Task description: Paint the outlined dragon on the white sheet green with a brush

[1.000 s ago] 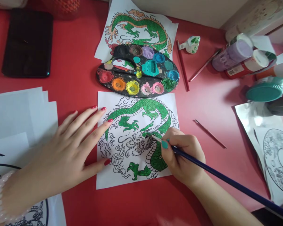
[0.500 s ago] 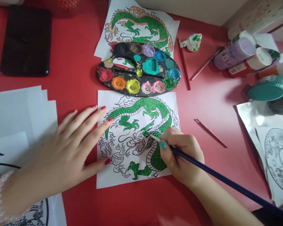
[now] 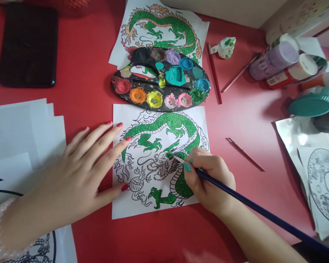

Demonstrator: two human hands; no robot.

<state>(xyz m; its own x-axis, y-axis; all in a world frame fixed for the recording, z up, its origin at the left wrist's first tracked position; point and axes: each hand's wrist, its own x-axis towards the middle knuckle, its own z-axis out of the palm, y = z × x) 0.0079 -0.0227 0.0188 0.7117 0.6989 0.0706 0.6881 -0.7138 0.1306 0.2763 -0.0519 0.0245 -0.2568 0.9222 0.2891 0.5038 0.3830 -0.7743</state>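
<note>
A white sheet with a dragon outline, mostly painted green (image 3: 159, 131), lies on the red table. My left hand (image 3: 82, 171) rests flat on the sheet's left edge, fingers spread, holding it down. My right hand (image 3: 208, 175) pinches a long blue paintbrush (image 3: 249, 208). The brush tip touches the paper near the dragon's head at the sheet's middle. A black oval palette (image 3: 161, 78) with several wells of colour sits just beyond the sheet.
A second painted dragon sheet (image 3: 164, 22) lies under the palette's far side. Paint bottles (image 3: 279, 58) and a teal lid (image 3: 312, 102) crowd the right. Loose thin brushes (image 3: 245, 155) lie on the table. White papers (image 3: 22, 131) are at left, a black phone (image 3: 27, 44) at far left.
My right hand and the brush tip have slid slightly left on the dragon's head. My left hand has stayed put.
</note>
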